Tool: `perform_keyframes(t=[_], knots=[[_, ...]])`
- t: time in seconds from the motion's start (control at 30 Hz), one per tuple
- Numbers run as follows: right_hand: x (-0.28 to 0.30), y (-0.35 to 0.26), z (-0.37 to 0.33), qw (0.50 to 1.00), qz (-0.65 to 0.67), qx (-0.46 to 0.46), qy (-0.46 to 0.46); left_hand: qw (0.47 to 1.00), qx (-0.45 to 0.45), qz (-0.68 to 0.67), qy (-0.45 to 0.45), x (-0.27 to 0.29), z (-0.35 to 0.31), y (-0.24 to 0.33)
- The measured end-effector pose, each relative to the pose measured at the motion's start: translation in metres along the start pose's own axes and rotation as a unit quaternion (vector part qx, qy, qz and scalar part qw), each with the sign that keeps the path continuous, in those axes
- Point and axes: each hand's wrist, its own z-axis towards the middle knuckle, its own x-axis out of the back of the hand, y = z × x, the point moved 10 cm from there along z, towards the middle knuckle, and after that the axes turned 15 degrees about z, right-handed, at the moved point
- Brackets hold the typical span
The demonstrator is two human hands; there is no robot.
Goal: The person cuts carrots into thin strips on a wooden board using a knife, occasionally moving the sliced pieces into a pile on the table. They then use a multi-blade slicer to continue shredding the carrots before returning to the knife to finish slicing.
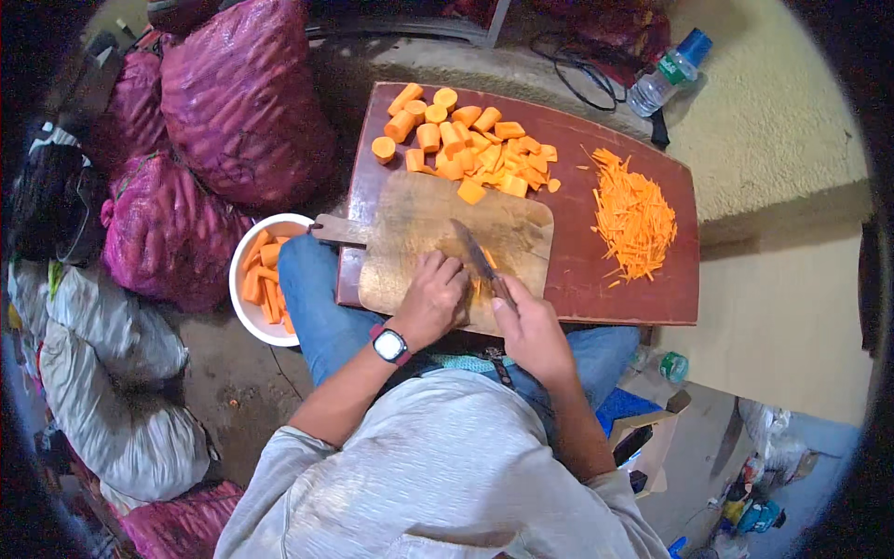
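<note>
Knife (477,253) in right hand (529,328) grip; left hand (434,300) pins carrot piece (479,282) beside blade.

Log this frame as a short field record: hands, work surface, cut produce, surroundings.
left hand: left hand presses a carrot piece on the pale wooden cutting board
right hand: right hand grips a dark-bladed knife
surface: reddish-brown wooden board across the lap
cut produce: orange carrot chunks; thin carrot strips
surroundings: white bowl of carrot pieces; purple mesh sacks; clear plastic bottle

Grey shirt, blue jeans, wristwatch (390,346) (red strap, left wrist)
</note>
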Motion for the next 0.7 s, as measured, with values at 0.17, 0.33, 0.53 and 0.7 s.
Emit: perform_keyframes(t=[0.17, 0.33, 0.53, 0.7], knots=[[-0.003, 0.001, -0.015, 1.000, -0.005, 0.007, -0.017, 1.000, 0.009, -0.011, -0.017, -0.001, 0.000, -0.004], [-0.005, 0.005, -0.015, 0.999, 0.000, 0.041, -0.003, 1.000, 0.015, -0.013, -0.022, -0.004, 0.002, -0.003], [-0.011, 0.000, 0.004, 0.999, -0.033, 0.041, -0.015, 1.000, 0.016, -0.020, -0.006, -0.003, -0.001, -0.005], [0.008, -0.003, -0.003, 0.997, 0.015, 0.063, 0.041, 0.996, 0.054, -0.054, 0.038, -0.001, 0.000, -0.013]])
